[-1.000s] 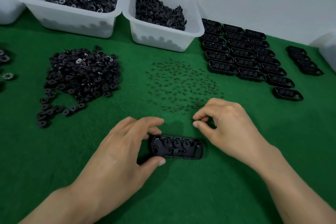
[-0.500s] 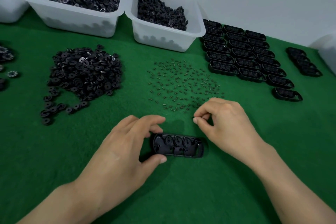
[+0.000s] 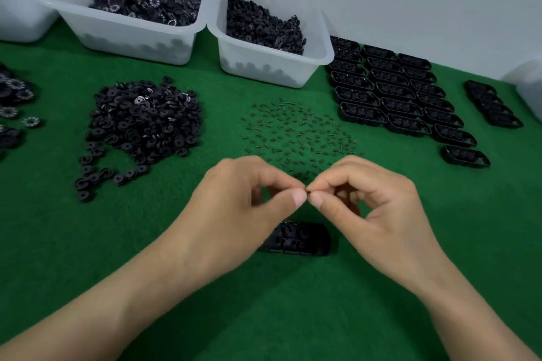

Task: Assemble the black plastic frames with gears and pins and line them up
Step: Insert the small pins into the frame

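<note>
A black plastic frame (image 3: 302,239) with gears in it lies flat on the green felt, partly hidden under my hands. My left hand (image 3: 240,214) and my right hand (image 3: 372,211) hover above it, thumb and forefinger tips meeting at a tiny dark pin (image 3: 307,191) pinched between them. Neither hand touches the frame. Loose pins (image 3: 296,132) are scattered just beyond my hands. A heap of black gears (image 3: 143,123) lies to the left.
Two white bins (image 3: 126,35), (image 3: 269,64) of black gears stand at the back. Rows of assembled frames (image 3: 399,102) are lined up at the right, with a shorter row (image 3: 492,104) farther right. More gears (image 3: 11,102) sit at the left edge.
My left hand let go of the frame and rose to meet my right hand. Both hands now pinch at a pin above the frame.
</note>
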